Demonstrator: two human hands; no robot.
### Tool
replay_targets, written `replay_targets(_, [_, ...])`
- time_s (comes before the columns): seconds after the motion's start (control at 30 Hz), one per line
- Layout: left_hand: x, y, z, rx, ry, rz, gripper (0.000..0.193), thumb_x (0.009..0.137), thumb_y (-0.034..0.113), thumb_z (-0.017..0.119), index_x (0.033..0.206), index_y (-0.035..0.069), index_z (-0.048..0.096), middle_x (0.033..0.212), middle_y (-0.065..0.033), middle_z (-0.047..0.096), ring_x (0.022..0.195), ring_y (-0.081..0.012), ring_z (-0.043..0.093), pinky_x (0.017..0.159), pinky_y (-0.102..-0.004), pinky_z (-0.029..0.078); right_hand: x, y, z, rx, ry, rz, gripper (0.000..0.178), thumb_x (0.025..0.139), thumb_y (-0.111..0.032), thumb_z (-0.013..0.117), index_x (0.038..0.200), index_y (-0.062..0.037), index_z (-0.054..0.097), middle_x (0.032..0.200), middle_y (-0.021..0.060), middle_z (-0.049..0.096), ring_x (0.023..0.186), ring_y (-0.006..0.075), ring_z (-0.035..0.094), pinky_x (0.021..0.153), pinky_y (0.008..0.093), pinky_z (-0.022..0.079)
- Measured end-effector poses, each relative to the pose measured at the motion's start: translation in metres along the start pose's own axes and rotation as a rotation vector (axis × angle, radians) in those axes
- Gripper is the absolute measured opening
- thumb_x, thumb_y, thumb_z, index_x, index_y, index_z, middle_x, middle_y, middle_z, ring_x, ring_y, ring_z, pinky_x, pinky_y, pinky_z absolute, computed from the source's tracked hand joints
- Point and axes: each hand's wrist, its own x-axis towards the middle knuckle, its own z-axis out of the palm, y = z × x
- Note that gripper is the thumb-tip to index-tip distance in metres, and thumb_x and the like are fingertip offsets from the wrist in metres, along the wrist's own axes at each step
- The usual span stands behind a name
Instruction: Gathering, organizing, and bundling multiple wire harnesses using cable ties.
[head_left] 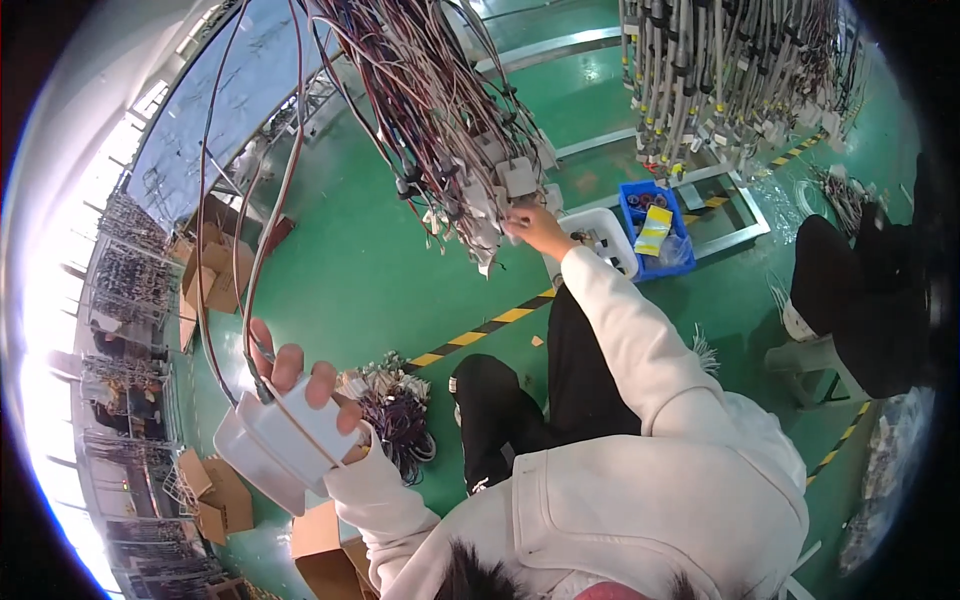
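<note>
My left hand (290, 372) is wrapped round a white plastic box (262, 440) at the lower left. Thin dark cables (270, 235) run up from that box to the top of the view. Higher up, my right hand (540, 232) reaches to the lower end of a thick hanging bundle of brown and grey cables (430, 90). Its fingers are closed among white block-shaped pieces (517, 177) at the cable ends. What exactly they pinch is too small to make out.
Near my right hand stand a white tray (630, 262) with small parts and a blue bin (683, 268). Another cable bundle (700, 70) hangs at the upper right. Coiled cables (400, 425) and cardboard boxes (228, 497) lie on the floor. Someone in dark trousers (830, 270) is by a stool (815, 358).
</note>
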Motion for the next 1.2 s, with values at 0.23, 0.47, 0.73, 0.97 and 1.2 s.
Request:
replay_targets(0.23, [-0.006,0.009,-0.006,-0.025,0.075,0.084,0.065,0.092,0.023,0.041,0.145,0.013,0.006,0.117,-0.01,0.035,0.105,-0.0349,0.039,0.079,-0.056,0.042,-0.031,-0.019,-0.05,0.719,0.061,0.269,0.022,0.083,-0.025,0.061,0.092,-0.0057,0.065,0.084,0.0056,0.064,0.075,0.0125,0.059,0.065,0.0239,0.044])
replay_targets(0.47, [-0.015,0.019,-0.006,0.197,0.196,0.127,0.063,0.091,0.022,0.045,0.144,0.013,0.012,0.114,-0.0086,0.041,0.104,-0.0336,0.042,0.075,-0.0535,0.045,-0.087,-0.081,-0.136,1.251,0.177,0.31,0.015,0.086,-0.017,0.056,0.092,-0.0026,0.057,0.106,0.0112,0.063,0.086,0.0202,0.061,0.076,0.0305,0.047])
replay_targets(0.73, [-0.009,0.009,-0.008,0.173,0.185,0.134,0.079,0.082,0.027,0.062,0.143,0.009,0.015,0.114,-0.0091,0.044,0.102,-0.0319,0.045,0.074,-0.0516,0.048,-0.166,-0.163,-0.233,1.502,-0.22,-0.215,0.011,0.086,-0.014,0.056,0.087,-0.0029,0.056,0.088,0.0102,0.051,0.081,0.0289,0.059,0.082,0.0482,0.047])
replay_targets(0.97, [-0.009,0.002,0.003,0.205,0.28,0.2,0.079,0.079,0.037,0.061,0.14,0.006,0.022,0.108,-0.0075,0.049,0.096,-0.0289,0.048,0.063,-0.0442,0.05,-0.143,-0.135,-0.228,0.274,-0.231,0.084,0.017,0.085,-0.014,0.058,0.078,0.0014,0.057,0.078,0.0061,0.052,0.073,0.0158,0.052,0.066,0.0289,0.041])
replay_targets(1.2, [-0.014,0.017,0.015,0.133,0.146,0.219,0.076,0.086,0.036,0.054,0.143,0.006,0.013,0.11,-0.0099,0.043,0.098,-0.0302,0.043,0.068,-0.0503,0.048,-0.132,-0.12,-0.186,-0.19,-0.193,-0.024,0.017,0.075,-0.019,0.067,0.082,-0.0042,0.061,0.079,0.0135,0.054,0.076,0.0292,0.056,0.069,0.0355,0.046])
